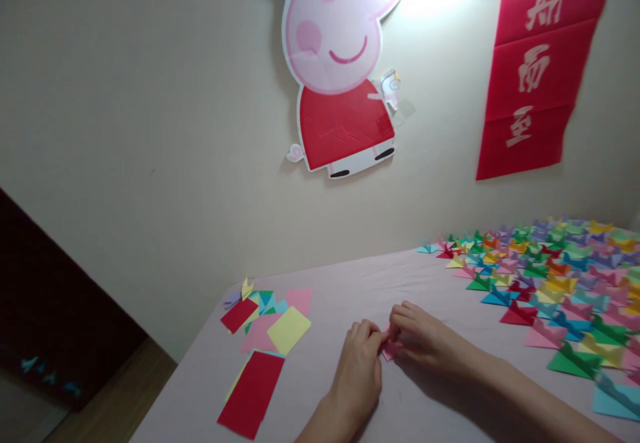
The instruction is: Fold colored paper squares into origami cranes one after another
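Between my two hands is a small folded piece of pink paper (392,350), low over the pale pink tabletop cover (320,403). My left hand (361,358) grips its left edge between thumb and fingers. From the right, my right hand (417,331) pinches the upper part, fingers curled over it. Most of the paper is hidden by the fingers, so its exact folded shape cannot be made out. To the left of my hands lies a stack of paper with a red sheet (254,393) on top.
Loose coloured sheets, among them a yellow square (289,331), lie at the table's left. Rows of folded paper cranes (545,290) cover the right side. Behind stands a wall (200,163) with a cartoon pig cutout (345,123) and a red banner (530,96).
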`<state>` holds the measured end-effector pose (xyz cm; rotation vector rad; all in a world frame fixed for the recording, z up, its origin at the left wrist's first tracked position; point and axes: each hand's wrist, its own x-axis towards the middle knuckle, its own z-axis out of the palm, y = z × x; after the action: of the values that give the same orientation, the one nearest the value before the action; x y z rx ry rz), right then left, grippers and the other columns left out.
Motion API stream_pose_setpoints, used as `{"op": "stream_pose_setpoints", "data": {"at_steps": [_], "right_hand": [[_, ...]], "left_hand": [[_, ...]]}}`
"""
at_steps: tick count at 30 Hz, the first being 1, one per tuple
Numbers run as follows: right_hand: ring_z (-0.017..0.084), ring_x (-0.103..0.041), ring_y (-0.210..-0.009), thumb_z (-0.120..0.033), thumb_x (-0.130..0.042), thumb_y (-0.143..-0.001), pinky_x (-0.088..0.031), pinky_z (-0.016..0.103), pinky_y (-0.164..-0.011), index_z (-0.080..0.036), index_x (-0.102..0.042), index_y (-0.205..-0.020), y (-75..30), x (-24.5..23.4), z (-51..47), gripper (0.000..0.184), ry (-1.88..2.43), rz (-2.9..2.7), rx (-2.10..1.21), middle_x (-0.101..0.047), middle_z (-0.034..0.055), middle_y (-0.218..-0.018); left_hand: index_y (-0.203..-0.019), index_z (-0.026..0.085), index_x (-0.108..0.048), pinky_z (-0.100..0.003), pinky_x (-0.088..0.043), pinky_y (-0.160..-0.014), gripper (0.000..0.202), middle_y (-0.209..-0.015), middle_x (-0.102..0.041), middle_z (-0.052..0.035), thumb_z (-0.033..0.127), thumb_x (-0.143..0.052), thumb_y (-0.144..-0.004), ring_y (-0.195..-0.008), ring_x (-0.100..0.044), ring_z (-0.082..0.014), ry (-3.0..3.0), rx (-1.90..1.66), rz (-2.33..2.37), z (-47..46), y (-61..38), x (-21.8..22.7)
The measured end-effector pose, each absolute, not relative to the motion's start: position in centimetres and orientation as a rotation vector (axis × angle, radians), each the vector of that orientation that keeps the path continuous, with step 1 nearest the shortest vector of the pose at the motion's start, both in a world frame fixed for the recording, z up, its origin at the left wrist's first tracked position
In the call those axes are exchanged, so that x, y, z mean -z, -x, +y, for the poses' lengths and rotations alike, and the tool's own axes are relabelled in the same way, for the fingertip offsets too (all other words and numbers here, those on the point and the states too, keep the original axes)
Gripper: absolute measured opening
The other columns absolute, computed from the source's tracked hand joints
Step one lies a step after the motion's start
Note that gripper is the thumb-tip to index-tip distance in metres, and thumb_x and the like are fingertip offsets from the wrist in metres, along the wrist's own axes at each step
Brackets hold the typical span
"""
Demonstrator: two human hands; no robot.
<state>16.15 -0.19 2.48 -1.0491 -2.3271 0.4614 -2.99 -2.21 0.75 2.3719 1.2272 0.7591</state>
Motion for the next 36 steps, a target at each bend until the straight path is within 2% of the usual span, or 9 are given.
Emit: {"op": "stream_pose_setpoints", "data": {"at_steps": [5,8,12,15,20,26,29,33,36], "right_hand": [[0.02,-0.054,-0.077,-0.009,-0.055,-0.089,-0.039,0.031,-0.071,-0.021,-0.066,-0.084,-16.0,-1.2,-0.8,0.017,0.959,-2.526,0.015,-0.067,0.0038,-0.084],[0.019,-0.055,-0.074,-0.008,-0.05,-0.091,-0.038,0.032,-0.072,-0.021,-0.066,-0.082,-16.0,-0.2,-0.8,0.023,0.958,-2.497,0.115,-0.068,0.0033,-0.081],[0.02,-0.056,-0.075,-0.008,-0.05,-0.088,-0.04,0.032,-0.072,-0.021,-0.064,-0.082,-15.9,-0.1,-1.0,0.02,1.075,-2.428,0.029,-0.067,0.0039,-0.081],[0.02,-0.056,-0.076,-0.01,-0.05,-0.087,-0.042,0.033,-0.072,-0.021,-0.063,-0.081,-15.9,-0.7,-1.2,0.018,1.111,-2.387,-0.092,-0.067,0.0045,-0.081],[0.022,-0.055,-0.085,-0.006,-0.052,-0.079,-0.043,0.034,-0.076,-0.021,-0.064,-0.081,-16.6,-1.3,-1.1,0.02,1.155,-2.279,-0.291,-0.065,0.0051,-0.087],[0.022,-0.055,-0.087,-0.011,-0.055,-0.086,-0.043,0.036,-0.082,-0.022,-0.068,-0.079,-17.6,-0.8,-0.3,0.018,1.236,-2.172,-0.433,-0.065,0.0044,-0.085],[0.022,-0.055,-0.087,-0.015,-0.056,-0.087,-0.043,0.036,-0.083,-0.022,-0.069,-0.078,-17.7,-0.6,0.0,0.017,1.231,-2.146,-0.497,-0.066,0.0033,-0.084],[0.021,-0.055,-0.084,-0.018,-0.056,-0.087,-0.042,0.037,-0.084,-0.023,-0.067,-0.076,-17.8,-0.4,0.2,0.017,1.227,-2.116,-0.559,-0.066,0.0021,-0.081],[0.021,-0.055,-0.086,-0.021,-0.055,-0.088,-0.043,0.037,-0.084,-0.023,-0.067,-0.076,-18.0,-0.2,0.4,0.018,1.23,-2.101,-0.596,-0.066,0.0026,-0.081]], "left_hand": [[-0.102,0.02,-0.064,-0.033,-0.044,-0.092,0.046,-0.109,-0.059,-0.005,-0.008,-0.041,-0.073,-0.101,-0.051,-0.0205,-2.42,-0.694,1.225,-2.1,3.1,-0.9],[-0.098,0.019,-0.063,-0.032,-0.043,-0.093,0.037,-0.111,-0.06,-0.0044,-0.005,-0.044,-0.078,-0.1,-0.051,-0.0199,-2.467,-0.688,1.208,-2.2,3.1,-1.0],[-0.095,0.019,-0.064,-0.033,-0.042,-0.089,0.024,-0.105,-0.063,-0.0036,0.003,-0.049,-0.086,-0.095,-0.053,-0.02,-2.508,-0.646,1.245,-1.9,2.9,-1.6],[-0.087,0.018,-0.065,-0.033,-0.041,-0.087,0.022,-0.096,-0.063,-0.0036,0.005,-0.048,-0.089,-0.092,-0.055,-0.0201,-2.527,-0.557,1.309,-1.6,2.5,-2.0],[-0.097,0.021,-0.066,-0.032,-0.041,-0.082,0.023,-0.097,-0.061,-0.0033,0.005,-0.051,-0.088,-0.091,-0.054,-0.0201,-2.58,-0.556,1.337,-1.0,1.7,-1.6],[-0.083,0.019,-0.064,-0.033,-0.041,-0.081,0.015,-0.094,-0.061,-0.0033,0.006,-0.057,-0.086,-0.09,-0.053,-0.0207,-2.638,-0.696,1.339,-0.5,1.3,-0.9],[-0.083,0.019,-0.061,-0.034,-0.04,-0.083,0.014,-0.096,-0.063,-0.0031,0.005,-0.058,-0.086,-0.093,-0.053,-0.0204,-2.667,-0.749,1.254,-0.4,1.3,-0.9],[-0.081,0.019,-0.059,-0.033,-0.04,-0.079,0.015,-0.085,-0.062,-0.0023,0.005,-0.057,-0.086,-0.084,-0.054,-0.0201,-2.709,-0.69,1.258,-0.1,1.0,-0.9],[-0.079,0.019,-0.059,-0.032,-0.04,-0.076,0.016,-0.085,-0.061,-0.002,0.005,-0.057,-0.086,-0.082,-0.054,-0.0194,-2.687,-0.68,1.281,0.2,0.8,-0.9]]}}
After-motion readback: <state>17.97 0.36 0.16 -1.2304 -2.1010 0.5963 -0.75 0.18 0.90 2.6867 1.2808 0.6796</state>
